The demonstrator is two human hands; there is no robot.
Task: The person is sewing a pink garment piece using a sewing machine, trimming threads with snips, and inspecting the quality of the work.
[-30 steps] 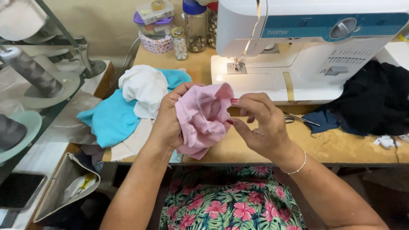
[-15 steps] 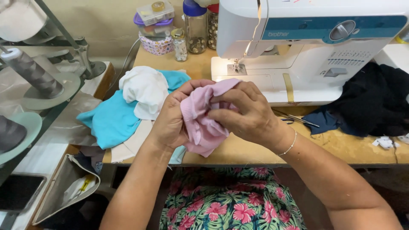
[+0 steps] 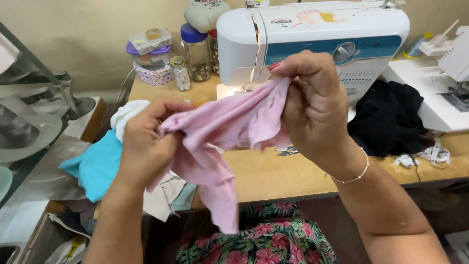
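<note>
Pink fabric piece (image 3: 220, 132): soft, thin, light cloth, limp and creased, held in the air above the wooden table (image 3: 273, 171), in front of the white sewing machine (image 3: 312, 34). Left hand (image 3: 146, 142) at its 9 o'clock end, fingers closed, bunching the cloth; right hand (image 3: 312, 102) at 2 o'clock, fingertips pinched on the top edge. A loose tail hangs toward 6 o'clock. Likely drapes and slips rather than breaks; best gripped at an edge or corner. Turquoise cloth (image 3: 95, 164) lies at 8 o'clock, black cloth (image 3: 386, 117) at 3 o'clock.
</note>
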